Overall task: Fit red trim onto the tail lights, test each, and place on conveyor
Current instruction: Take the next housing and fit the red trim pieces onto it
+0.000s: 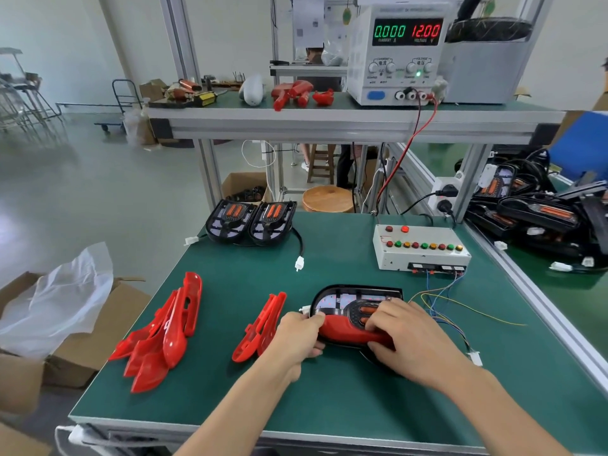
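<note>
A black tail light (348, 299) lies on the green mat near the front, with a red trim piece (345, 330) seated along its near edge. My left hand (297, 337) grips the left end of the light and trim. My right hand (411, 334) lies over the right part, fingers curled onto the trim and lens. Loose red trims lie to the left: a small stack (260, 327) beside my left hand and a bigger pile (164, 330) further left. Two more tail lights (251, 222) sit at the back of the mat.
A white test box (421, 248) with coloured buttons stands at the right, coloured wires (441, 304) trailing from it. A power supply (398, 51) on the upper shelf reads 12.00 V. The conveyor (559, 278) at right holds several tail lights (539, 212). Cardboard boxes (65, 330) stand at left.
</note>
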The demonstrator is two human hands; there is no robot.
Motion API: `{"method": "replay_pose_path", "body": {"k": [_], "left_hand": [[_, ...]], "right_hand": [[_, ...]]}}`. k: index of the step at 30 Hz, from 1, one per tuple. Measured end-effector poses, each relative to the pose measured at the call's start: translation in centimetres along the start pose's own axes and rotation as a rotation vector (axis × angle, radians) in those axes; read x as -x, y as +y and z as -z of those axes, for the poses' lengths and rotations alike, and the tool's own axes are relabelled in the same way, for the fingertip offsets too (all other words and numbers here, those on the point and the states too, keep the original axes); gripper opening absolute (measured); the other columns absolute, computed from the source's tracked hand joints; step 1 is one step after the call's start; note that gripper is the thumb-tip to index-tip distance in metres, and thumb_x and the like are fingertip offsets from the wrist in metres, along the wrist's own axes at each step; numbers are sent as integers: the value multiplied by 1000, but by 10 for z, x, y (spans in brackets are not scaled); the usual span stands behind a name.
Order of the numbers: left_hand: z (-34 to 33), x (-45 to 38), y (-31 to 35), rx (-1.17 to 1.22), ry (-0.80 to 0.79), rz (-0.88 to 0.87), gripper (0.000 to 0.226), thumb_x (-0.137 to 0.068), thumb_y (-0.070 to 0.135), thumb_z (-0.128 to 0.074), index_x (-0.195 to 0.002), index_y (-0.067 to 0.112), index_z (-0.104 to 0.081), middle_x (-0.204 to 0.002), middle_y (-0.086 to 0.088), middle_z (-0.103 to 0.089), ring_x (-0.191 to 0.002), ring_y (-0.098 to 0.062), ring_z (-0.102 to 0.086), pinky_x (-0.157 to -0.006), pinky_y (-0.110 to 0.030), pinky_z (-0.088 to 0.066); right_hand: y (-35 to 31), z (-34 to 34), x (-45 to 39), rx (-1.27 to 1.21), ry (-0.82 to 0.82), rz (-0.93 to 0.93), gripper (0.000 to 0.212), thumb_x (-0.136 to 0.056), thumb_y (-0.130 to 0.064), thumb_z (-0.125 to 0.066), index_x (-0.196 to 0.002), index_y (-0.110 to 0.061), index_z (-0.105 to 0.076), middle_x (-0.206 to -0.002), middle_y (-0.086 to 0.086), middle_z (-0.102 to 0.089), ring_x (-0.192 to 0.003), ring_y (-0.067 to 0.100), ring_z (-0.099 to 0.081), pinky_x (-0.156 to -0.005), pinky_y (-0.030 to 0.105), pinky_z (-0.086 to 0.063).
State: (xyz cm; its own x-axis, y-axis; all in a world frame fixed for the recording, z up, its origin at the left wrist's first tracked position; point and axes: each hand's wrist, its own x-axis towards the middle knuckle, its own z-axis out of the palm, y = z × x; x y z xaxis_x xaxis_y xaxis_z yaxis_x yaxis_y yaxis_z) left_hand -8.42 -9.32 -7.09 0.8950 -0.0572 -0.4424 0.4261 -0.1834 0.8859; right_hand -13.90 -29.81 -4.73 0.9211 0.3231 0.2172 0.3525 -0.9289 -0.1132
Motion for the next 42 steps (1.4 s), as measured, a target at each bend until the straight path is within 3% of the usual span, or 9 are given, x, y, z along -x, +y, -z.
{"method": "replay_pose_path", "body": {"k": [5, 9, 14, 17, 19, 26, 32, 37, 42], "left_hand": [[0, 1, -2, 7, 21, -75, 18, -101, 31, -61, -106, 15, -62, -87, 0, -63, -70, -12, -55, -56, -21, -41], [-3, 1, -9, 31, 49, -143, 28, -93, 42, -70, -110, 24, -56, -106, 5, -68, -93, -11, -63, -73, -28, -46], [-16, 5, -20, 143, 87, -269, 54, -78, 47, -82, -119, 29, -52, -103, 15, -71, -90, 10, -65, -75, -11, -49], [-26, 5, -25, 245, 49, -300, 75, -62, 57, -83, -123, 32, -47, -108, 12, -74, -103, -3, -69, -97, -33, -54], [-31, 5, -28, 297, 21, -306, 80, -61, 54, -84, -126, 34, -44, -115, 7, -72, -108, -13, -70, -99, -43, -55], [-30, -2, -29, 440, -5, -334, 58, -82, 28, -82, -129, 33, -49, -112, 5, -74, -105, -16, -72, -81, -36, -61], [-7, -4, -24, 566, -21, -342, 41, -92, 19, -71, -129, 18, -55, -118, -4, -74, -109, -21, -72, -84, -37, -61], [0, 2, -18, 600, -65, -366, 53, -81, 29, -72, -129, 13, -55, -121, -11, -72, -113, -29, -70, -87, -41, -60], [-4, 5, -19, 616, -88, -360, 48, -85, 24, -70, -129, 13, -54, -122, -12, -72, -116, -31, -68, -92, -43, -59]], "right_hand": [[1, -3, 1, -79, 11, -34, 18, -84, -33, -71, -100, -26, -70, -99, -10, -62, -101, 18, -57, -84, 35, -45], [2, -5, 1, -154, 42, -13, 17, -86, -28, -75, -102, -22, -73, -98, -8, -64, -98, 20, -59, -86, 39, -48], [3, -9, 3, -243, 113, -30, 17, -84, -25, -79, -99, -20, -74, -97, -10, -64, -94, 17, -60, -85, 36, -49], [2, -12, 7, -318, 158, -83, 19, -81, -23, -82, -99, -19, -76, -97, -12, -63, -93, 13, -59, -85, 33, -50], [2, -15, 8, -365, 173, -114, 19, -82, -22, -82, -100, -21, -76, -97, -14, -62, -94, 8, -57, -87, 30, -48], [-5, -17, 16, -448, 249, -235, 29, -81, -33, -83, -109, -30, -74, -104, -20, -58, -104, 0, -54, -94, 16, -40], [-18, -33, 42, -862, 660, -685, 16, -90, -23, -73, -90, -39, -68, -95, -17, -67, -92, 5, -64, -77, 5, -43], [-34, -37, 36, -1158, 549, -613, 26, -94, -19, -68, -115, -34, -66, -117, -8, -68, -100, 9, -69, -87, 23, -54], [-39, -43, 26, -1082, 485, -544, 32, -92, -13, -71, -102, -43, -70, -116, -22, -61, -88, 10, -69, -79, 11, -49]]}}
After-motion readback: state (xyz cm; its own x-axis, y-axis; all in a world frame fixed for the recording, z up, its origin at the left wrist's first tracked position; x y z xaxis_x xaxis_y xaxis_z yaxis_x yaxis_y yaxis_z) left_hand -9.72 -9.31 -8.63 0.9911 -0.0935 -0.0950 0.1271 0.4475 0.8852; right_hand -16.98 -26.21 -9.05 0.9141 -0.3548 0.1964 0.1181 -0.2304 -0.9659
